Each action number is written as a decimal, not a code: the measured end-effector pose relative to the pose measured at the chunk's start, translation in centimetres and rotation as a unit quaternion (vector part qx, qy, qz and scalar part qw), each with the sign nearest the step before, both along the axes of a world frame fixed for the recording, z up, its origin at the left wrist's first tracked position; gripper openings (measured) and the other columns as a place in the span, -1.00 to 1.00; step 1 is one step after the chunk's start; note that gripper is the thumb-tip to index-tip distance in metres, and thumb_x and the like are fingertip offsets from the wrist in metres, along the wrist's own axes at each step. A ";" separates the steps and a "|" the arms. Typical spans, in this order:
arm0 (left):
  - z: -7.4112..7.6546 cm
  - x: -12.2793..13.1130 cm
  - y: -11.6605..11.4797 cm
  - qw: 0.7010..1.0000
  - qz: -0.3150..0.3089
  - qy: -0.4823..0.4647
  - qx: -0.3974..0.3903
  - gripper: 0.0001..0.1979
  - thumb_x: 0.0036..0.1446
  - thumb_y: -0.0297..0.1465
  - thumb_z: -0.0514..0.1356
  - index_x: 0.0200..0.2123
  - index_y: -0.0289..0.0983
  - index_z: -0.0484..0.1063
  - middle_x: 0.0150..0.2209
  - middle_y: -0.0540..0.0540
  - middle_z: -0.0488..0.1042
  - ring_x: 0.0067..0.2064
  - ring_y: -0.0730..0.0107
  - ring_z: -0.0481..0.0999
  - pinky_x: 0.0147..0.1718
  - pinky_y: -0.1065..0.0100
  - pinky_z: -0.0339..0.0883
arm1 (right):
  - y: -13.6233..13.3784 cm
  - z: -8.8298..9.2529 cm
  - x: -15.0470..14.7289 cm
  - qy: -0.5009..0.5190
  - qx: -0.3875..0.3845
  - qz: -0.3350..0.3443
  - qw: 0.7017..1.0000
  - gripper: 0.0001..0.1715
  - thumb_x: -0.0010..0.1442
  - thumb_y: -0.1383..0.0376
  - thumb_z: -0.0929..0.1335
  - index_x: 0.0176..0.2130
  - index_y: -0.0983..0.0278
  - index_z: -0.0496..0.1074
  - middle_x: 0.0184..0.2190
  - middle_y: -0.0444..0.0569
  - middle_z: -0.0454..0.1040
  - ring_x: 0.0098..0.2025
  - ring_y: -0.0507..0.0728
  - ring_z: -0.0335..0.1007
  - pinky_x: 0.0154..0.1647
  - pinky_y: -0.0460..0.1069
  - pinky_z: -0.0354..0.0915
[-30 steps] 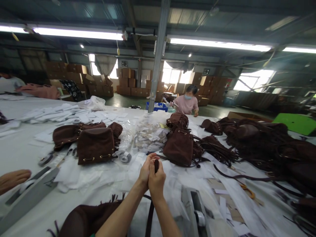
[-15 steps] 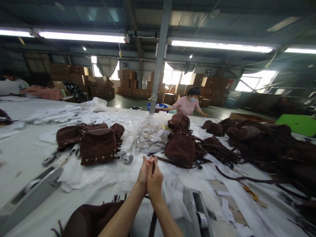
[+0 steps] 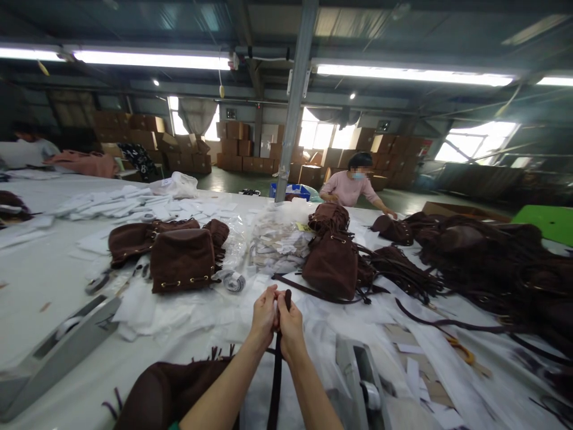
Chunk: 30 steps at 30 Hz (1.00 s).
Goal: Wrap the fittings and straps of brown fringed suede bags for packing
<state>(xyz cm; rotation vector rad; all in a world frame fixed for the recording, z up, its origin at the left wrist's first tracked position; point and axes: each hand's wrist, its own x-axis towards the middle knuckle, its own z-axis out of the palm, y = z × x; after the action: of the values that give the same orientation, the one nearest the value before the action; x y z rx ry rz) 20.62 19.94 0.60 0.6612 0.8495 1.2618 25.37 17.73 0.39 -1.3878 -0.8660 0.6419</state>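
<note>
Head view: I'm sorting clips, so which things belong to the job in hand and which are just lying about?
Likely in the job:
dark brown strap, between left hand and right hand
nearest brown bag

Seemingly just lying about:
grey dispenser on the right
yellow-handled tool
pale grey roll

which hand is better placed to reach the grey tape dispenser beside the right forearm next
Probably the right hand: it is on the dispenser's side, while the left hand is farther across. Both hands are at the dark strap, so the left could hold that meanwhile.
</note>
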 end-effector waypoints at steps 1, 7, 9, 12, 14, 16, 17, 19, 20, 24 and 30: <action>-0.1 0.2 -0.3 1.000 -0.009 -0.010 0.007 -0.51 0.02 -0.07 0.24 -0.11 -0.33 0.45 -0.34 -0.13 0.55 -0.33 0.36 0.53 -0.33 0.40 0.39 | 0.0 0.3 0.3 -0.026 -0.011 -0.014 1.000 -0.42 0.05 -0.08 0.29 -0.25 0.35 0.53 -0.48 0.01 0.53 -0.36 0.18 0.45 -0.36 -0.02 0.32; 1.1 0.6 -0.8 0.987 -0.112 -0.116 -0.023 -0.43 0.08 0.05 0.10 -0.06 -0.29 0.43 -0.14 -0.18 0.52 -0.03 0.25 0.47 -0.01 0.34 0.30 | 0.0 1.3 0.4 -0.125 -0.021 -0.062 0.990 -0.52 0.09 0.05 0.27 -0.15 0.30 0.49 -0.32 0.07 0.56 -0.30 0.19 0.47 -0.22 0.01 0.32; 1.9 0.1 -0.3 0.981 -0.108 -0.156 -0.046 -0.41 0.10 0.08 0.04 -0.02 -0.25 0.39 -0.12 -0.17 0.52 -0.02 0.25 0.47 -0.01 0.32 0.31 | 0.0 1.0 -0.4 -0.137 0.014 -0.064 0.988 -0.52 0.11 0.06 0.25 -0.10 0.29 0.47 -0.24 0.09 0.56 -0.23 0.18 0.47 -0.21 0.00 0.32; 2.2 -0.3 -0.9 0.975 -0.135 -0.168 -0.050 -0.36 0.08 0.12 0.02 -0.01 -0.25 0.39 -0.09 -0.20 0.50 0.02 0.19 0.45 0.00 0.26 0.32 | 0.4 0.5 -0.4 -0.156 0.040 -0.046 0.986 -0.51 0.11 0.06 0.26 -0.06 0.26 0.44 -0.19 0.08 0.55 -0.20 0.18 0.47 -0.20 -0.01 0.31; 1.6 0.2 -2.2 0.978 -0.154 -0.139 -0.035 -0.41 0.06 0.05 0.13 0.00 -0.25 0.40 0.00 -0.21 0.46 0.09 0.15 0.39 0.06 0.25 0.27 | 1.0 0.6 0.9 -0.143 0.012 -0.063 0.988 -0.51 0.11 0.07 0.25 -0.07 0.28 0.45 -0.18 0.10 0.54 -0.19 0.20 0.46 -0.16 0.02 0.29; 0.7 1.0 -3.7 0.985 -0.133 -0.106 -0.012 -0.49 0.03 -0.11 0.26 0.03 -0.21 0.39 0.09 -0.18 0.39 0.17 0.17 0.29 0.12 0.29 0.20 | 1.5 0.8 2.3 -0.112 -0.019 -0.098 0.989 -0.50 0.12 0.06 0.23 -0.11 0.33 0.46 -0.19 0.15 0.54 -0.17 0.23 0.45 -0.12 0.06 0.28; 0.2 1.3 -4.2 0.990 -0.109 -0.094 -0.001 -0.51 0.02 -0.17 0.29 0.02 -0.20 0.40 0.11 -0.16 0.38 0.19 0.19 0.28 0.12 0.31 0.18 | 1.6 0.9 2.8 -0.099 -0.027 -0.107 0.989 -0.49 0.12 0.05 0.23 -0.15 0.36 0.47 -0.22 0.17 0.54 -0.18 0.24 0.45 -0.12 0.07 0.28; -0.7 1.6 -4.4 0.995 -0.053 -0.077 0.017 -0.57 0.02 -0.18 0.28 -0.05 -0.23 0.45 0.03 -0.17 0.45 0.12 0.21 0.35 0.07 0.32 0.23 | 1.4 0.7 3.1 -0.086 -0.028 -0.088 0.992 -0.48 0.11 0.02 0.24 -0.24 0.38 0.51 -0.33 0.16 0.55 -0.25 0.23 0.46 -0.19 0.05 0.31; -1.0 1.5 -4.1 0.997 -0.028 -0.068 0.026 -0.60 0.02 -0.16 0.27 -0.11 -0.27 0.48 -0.06 -0.18 0.50 0.04 0.21 0.42 0.01 0.32 0.28 | 1.1 0.6 2.9 -0.084 -0.028 -0.072 0.993 -0.47 0.09 0.00 0.26 -0.29 0.38 0.52 -0.41 0.12 0.55 -0.32 0.21 0.46 -0.25 0.03 0.32; -1.4 0.1 -2.0 0.998 0.031 -0.002 0.053 -0.62 -0.05 -0.13 0.30 -0.33 -0.36 0.51 -0.43 -0.09 0.54 -0.33 0.35 0.49 -0.29 0.39 0.33 | -0.7 0.5 1.5 -0.015 -0.021 0.015 1.000 -0.47 -0.05 -0.03 0.39 -0.32 0.39 0.54 -0.63 -0.07 0.45 -0.56 0.08 0.35 -0.55 -0.07 0.26; -0.2 -1.0 -1.3 0.995 -0.017 0.035 0.095 -0.63 -0.14 -0.16 0.36 -0.40 -0.36 0.47 -0.46 -0.09 0.51 -0.42 0.38 0.43 -0.40 0.42 0.26 | -1.5 2.0 1.3 0.095 0.010 0.033 0.995 -0.51 -0.16 0.01 0.47 -0.41 0.39 0.54 -0.71 -0.14 0.36 -0.62 0.03 0.26 -0.65 -0.11 0.17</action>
<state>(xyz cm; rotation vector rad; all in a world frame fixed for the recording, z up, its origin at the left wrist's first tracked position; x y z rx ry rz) 19.60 18.69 0.39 0.8719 0.7779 1.3045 26.66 16.20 2.39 -1.2626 -0.7668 0.8008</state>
